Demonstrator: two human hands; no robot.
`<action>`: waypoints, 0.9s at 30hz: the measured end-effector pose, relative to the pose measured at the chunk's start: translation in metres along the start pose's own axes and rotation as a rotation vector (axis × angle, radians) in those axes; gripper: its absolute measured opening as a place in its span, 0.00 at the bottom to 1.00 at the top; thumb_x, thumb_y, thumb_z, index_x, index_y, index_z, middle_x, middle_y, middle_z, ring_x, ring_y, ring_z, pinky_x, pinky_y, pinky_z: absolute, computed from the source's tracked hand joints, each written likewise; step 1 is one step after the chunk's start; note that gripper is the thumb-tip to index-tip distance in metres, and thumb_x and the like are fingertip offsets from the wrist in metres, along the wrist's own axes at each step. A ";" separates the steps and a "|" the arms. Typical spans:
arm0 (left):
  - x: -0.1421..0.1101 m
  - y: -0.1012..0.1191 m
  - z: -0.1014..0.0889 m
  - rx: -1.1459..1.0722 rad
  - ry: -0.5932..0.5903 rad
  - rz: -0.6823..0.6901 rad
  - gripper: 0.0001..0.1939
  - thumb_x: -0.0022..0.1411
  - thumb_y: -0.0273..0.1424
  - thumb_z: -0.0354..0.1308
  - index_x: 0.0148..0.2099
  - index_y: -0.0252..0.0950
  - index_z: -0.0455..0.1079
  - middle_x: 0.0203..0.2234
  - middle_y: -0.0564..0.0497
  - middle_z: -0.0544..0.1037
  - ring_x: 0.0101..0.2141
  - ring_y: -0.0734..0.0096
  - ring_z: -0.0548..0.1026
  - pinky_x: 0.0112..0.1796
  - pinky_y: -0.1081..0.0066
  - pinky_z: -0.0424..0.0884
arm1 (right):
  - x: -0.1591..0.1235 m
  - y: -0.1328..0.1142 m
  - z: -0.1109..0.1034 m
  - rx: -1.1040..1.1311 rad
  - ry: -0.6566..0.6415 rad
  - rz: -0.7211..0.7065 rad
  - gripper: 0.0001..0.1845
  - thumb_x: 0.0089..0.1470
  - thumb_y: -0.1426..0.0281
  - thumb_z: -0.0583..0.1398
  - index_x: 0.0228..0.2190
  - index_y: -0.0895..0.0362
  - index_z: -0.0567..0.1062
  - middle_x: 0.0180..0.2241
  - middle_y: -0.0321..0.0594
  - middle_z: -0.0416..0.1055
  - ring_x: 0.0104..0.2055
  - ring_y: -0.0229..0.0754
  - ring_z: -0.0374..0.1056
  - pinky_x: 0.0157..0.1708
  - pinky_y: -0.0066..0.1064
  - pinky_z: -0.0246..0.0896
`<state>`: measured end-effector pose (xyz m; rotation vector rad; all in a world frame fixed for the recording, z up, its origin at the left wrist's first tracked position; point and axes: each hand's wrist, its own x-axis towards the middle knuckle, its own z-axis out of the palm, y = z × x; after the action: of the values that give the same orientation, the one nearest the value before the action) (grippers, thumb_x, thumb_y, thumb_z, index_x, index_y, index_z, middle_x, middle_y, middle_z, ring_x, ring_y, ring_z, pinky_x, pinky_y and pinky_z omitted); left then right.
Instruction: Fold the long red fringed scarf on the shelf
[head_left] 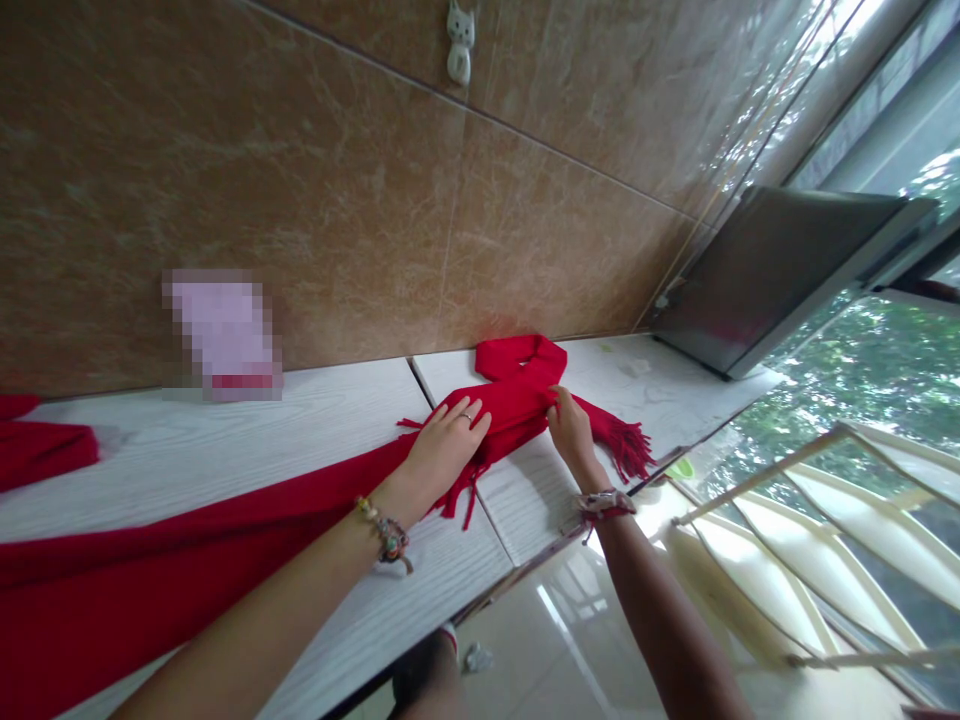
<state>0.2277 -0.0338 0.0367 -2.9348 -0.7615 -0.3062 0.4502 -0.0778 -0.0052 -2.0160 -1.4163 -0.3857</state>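
A long red scarf stretches over the white table from the lower left, with fringe showing near my left hand. At its right end the red fabric is folded over and makes a loop at the back; a fringed end hangs towards the table's edge. Whether this is one scarf or two I cannot tell. My left hand lies on the folded part with its fingers stretched out. Closed on the fabric's right edge, my right hand pinches it between thumb and fingers.
More red fabric lies at the far left. A blurred pink packet leans against the brown tiled wall. A grey box-shaped appliance stands at the table's far right end. Beyond the table's front edge is a cream metal rack.
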 end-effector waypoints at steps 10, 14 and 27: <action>-0.008 0.010 0.014 0.085 -0.110 -0.057 0.27 0.58 0.15 0.46 0.59 0.34 0.56 0.57 0.39 0.59 0.55 0.59 0.60 0.50 0.62 0.63 | -0.004 0.006 0.006 0.050 -0.040 -0.118 0.27 0.41 0.82 0.48 0.44 0.60 0.69 0.42 0.49 0.69 0.45 0.47 0.64 0.45 0.38 0.61; -0.010 0.015 0.020 0.083 -0.030 -0.145 0.25 0.61 0.27 0.48 0.61 0.37 0.53 0.59 0.41 0.55 0.57 0.48 0.53 0.50 0.50 0.60 | -0.002 0.004 0.004 0.077 -0.068 -0.314 0.25 0.46 0.81 0.48 0.45 0.60 0.70 0.47 0.50 0.65 0.51 0.47 0.60 0.50 0.40 0.58; -0.041 -0.035 0.042 -0.096 0.013 -0.007 0.23 0.64 0.26 0.41 0.61 0.37 0.51 0.60 0.43 0.51 0.59 0.63 0.51 0.54 0.60 0.55 | -0.022 -0.017 -0.005 -0.121 -0.245 -0.419 0.23 0.47 0.82 0.48 0.43 0.63 0.72 0.39 0.52 0.70 0.40 0.45 0.67 0.43 0.37 0.65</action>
<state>0.1829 -0.0164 -0.0117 -3.0163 -0.7771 -0.3721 0.4270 -0.0929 -0.0083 -1.9008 -2.0220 -0.4190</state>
